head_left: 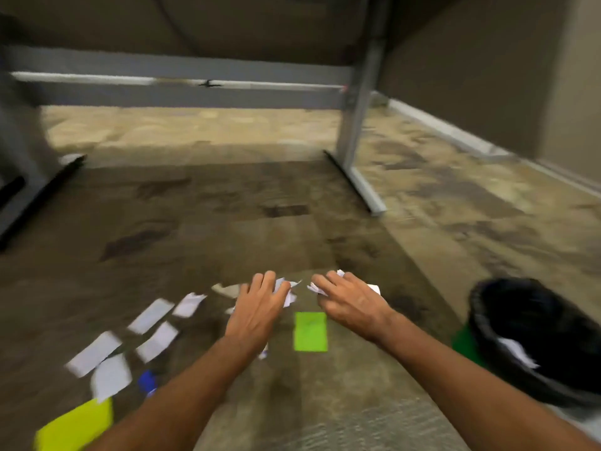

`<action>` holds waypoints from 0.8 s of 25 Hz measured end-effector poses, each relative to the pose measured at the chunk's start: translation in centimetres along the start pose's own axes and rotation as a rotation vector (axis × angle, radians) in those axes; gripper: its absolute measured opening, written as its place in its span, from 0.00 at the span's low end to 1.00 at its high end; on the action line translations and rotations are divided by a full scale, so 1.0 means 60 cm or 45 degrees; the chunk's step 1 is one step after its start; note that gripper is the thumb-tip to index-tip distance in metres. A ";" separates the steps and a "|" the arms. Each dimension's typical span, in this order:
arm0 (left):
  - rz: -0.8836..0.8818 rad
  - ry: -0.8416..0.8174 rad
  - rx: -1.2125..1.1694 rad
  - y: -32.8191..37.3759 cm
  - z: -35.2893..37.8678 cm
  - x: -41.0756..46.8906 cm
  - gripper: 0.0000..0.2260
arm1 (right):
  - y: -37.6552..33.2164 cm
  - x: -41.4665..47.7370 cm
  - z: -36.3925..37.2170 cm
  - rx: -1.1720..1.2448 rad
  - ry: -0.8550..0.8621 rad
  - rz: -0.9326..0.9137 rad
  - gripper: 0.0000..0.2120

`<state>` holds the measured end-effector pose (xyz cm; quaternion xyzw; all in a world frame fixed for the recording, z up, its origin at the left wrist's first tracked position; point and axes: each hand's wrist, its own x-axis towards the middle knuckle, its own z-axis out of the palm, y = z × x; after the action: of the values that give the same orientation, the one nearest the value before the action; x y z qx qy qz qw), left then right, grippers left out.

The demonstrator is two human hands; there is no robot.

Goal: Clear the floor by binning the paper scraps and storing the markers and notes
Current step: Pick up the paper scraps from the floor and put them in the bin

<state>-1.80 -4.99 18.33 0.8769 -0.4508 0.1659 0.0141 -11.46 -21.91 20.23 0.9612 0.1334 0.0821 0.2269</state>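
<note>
The whole view is motion-blurred, so scrap edges are soft; a blue marker (148, 382) at 7 o'clock is half hidden behind the left forearm, and a yellow note (76, 428) is cut off by the bottom-left edge. The bin (533, 340) at 4 o'clock runs off the right edge, with white paper inside and a dark green thing, too blurred to name, just behind its near-left rim. Open carpet (260, 222) stretches from the hands toward 12 o'clock up to the desk leg (357, 125) and its foot at 1 o'clock; the wall closes the right side. The left hand (257, 310) lies palm down with fingers curled over crumpled white scraps (286, 291) at its fingertips. The right hand (351, 301) is closed round a white wad (374, 289) that shows past its knuckles. A green note (310, 332) lies flat between the wrists, touching neither. Loose white slips (153, 315) scatter from 9 to 7 o'clock, left of the left hand.
</note>
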 end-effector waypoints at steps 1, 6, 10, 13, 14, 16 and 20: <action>0.030 0.015 -0.078 0.047 -0.009 0.047 0.13 | 0.041 -0.044 -0.003 -0.027 0.001 0.117 0.02; 0.227 0.166 -0.538 0.286 -0.034 0.191 0.13 | 0.186 -0.264 0.000 0.101 -0.032 0.922 0.14; 0.262 0.164 -1.061 0.452 -0.066 0.216 0.20 | 0.226 -0.388 -0.002 0.381 -0.025 1.538 0.09; 0.185 -0.058 -1.398 0.531 -0.062 0.223 0.20 | 0.226 -0.421 0.008 0.632 -0.009 1.717 0.12; 0.135 -0.124 -1.427 0.547 -0.057 0.228 0.19 | 0.225 -0.426 0.011 0.719 0.034 1.772 0.10; -0.045 -0.251 -1.485 0.568 -0.048 0.240 0.20 | 0.224 -0.433 0.018 0.811 0.109 1.882 0.08; -0.154 -0.444 -1.496 0.595 -0.031 0.246 0.20 | 0.227 -0.442 0.043 0.902 0.050 2.027 0.10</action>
<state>-22.78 -37.47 20.13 0.7607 -0.4120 -0.2572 0.4306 -33.10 -42.50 21.61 0.7811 -0.5567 0.1865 -0.2125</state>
